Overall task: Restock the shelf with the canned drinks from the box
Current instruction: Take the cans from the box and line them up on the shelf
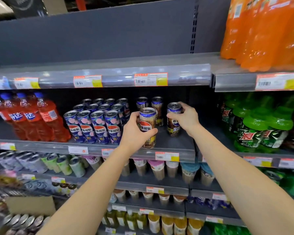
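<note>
My left hand (134, 133) grips a tall brown-and-blue Pepsi can (147, 123) at the front edge of the middle shelf (176, 143). My right hand (187, 117) holds a second matching can (173, 128) by its upper part, further right, with its base on or just above the shelf. Two more of these cans (157, 106) stand behind. Left of them stands a block of blue peach-pattern Pepsi cans (95, 122). The cardboard box (31, 205) sits at the lower left, with can tops (24, 219) showing below its flap.
Red soda bottles (32, 117) fill the shelf's left end. Green bottles (261, 126) stand in the bay to the right, orange bottles (265, 31) above them. The top shelf (109, 65) over the cans is bare. Lower shelves hold cups, cans and small bottles.
</note>
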The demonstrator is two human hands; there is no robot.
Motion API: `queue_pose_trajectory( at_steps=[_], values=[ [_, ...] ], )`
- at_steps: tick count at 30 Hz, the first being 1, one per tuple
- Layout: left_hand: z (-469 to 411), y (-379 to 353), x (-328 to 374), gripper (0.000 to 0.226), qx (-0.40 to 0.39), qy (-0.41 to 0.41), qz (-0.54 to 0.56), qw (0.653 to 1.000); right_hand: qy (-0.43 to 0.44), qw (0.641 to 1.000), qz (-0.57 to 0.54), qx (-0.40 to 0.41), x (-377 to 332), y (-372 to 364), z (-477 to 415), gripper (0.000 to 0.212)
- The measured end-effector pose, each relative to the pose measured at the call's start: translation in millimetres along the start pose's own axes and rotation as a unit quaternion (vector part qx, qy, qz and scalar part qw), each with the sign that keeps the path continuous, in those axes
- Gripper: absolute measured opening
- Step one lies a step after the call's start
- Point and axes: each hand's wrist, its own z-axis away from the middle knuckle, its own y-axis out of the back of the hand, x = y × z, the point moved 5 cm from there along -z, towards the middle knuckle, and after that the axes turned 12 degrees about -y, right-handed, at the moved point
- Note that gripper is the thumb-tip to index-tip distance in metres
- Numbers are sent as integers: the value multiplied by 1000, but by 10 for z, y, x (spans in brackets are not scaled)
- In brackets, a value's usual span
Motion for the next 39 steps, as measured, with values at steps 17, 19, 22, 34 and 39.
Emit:
queue_pose_trajectory(
  at_steps=[17,19,22,34,39],
  values=[
    [-338,-112,-356,72,-8,-32,35,999,-40,998,-28,30,72,-189,-603,73],
    [-356,-136,-378,73,-15,-34,38,999,-44,998,-25,34,68,-204,-636,78],
    [-383,-163,-399,74,-19,-34,48,998,-46,998,-26,38,62,-217,-646,79],
    [-482,-263,-396,71,-29,-55,71,996,-44,998,-42,18,29,-279,-613,80],
    [-528,-296,-414,69,-34,-57,74,995,-50,998,-42,-1,66,-274,-584,76]
  ],
)
